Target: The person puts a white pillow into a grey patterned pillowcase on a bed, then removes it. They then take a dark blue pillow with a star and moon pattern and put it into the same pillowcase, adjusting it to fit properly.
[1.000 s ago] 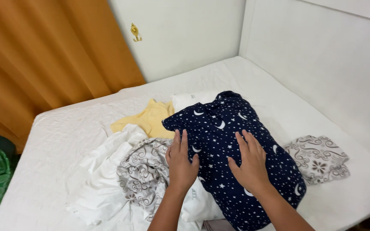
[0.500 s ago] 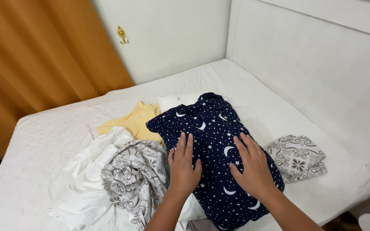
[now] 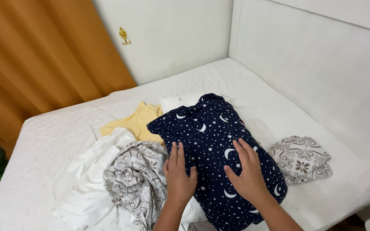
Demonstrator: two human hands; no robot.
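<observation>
Navy star-and-moon garment (image 3: 213,145) lies lower centre of frame on white bed (image 3: 279,107). Left hand (image 3: 178,173), right hand (image 3: 247,171) flat, fingers spread, pressing cloth, gripping nothing. Risk: grey patterned cloth (image 3: 135,179) at left edge may snag, dragging wrinkles into fabric.

Matt navy cloth garment (image 3: 213,145)

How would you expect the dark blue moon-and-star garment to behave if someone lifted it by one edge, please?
The navy garment would probably flop and unfold: it drapes softly under the left hand and right hand. It looks light, thin cloth. Pushed, it would likely bunch against the bedsheet rather than slide.
</observation>
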